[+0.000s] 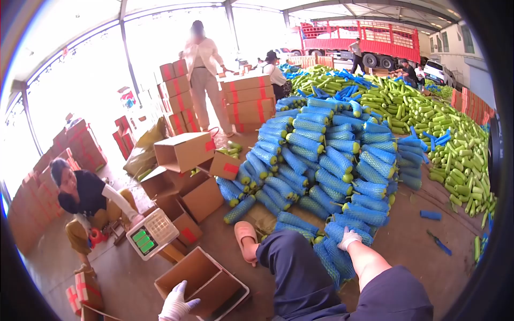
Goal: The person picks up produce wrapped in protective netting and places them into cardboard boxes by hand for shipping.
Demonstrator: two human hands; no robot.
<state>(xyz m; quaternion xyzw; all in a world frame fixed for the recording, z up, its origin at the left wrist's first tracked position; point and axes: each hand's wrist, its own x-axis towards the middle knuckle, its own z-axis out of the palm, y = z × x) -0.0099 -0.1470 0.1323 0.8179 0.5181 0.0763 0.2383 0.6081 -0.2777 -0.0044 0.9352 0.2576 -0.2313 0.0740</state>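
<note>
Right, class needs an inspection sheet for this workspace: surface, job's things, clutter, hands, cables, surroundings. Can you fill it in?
Surface: brown floor, partly covered.
Job's things: vegetables in blue nets, piled in front; open carton at lower left; scale with green display.
Clutter: loose blue net at right; open boxes jumbled beyond the scale.
Hands: both gloved; left hand beside the carton, fingers spread; right hand on netted vegetables, grip unclear.
Cables: nothing seen clearly.
Surroundings: crouching person by the scale; others behind; green vegetable heap; red truck.
</note>
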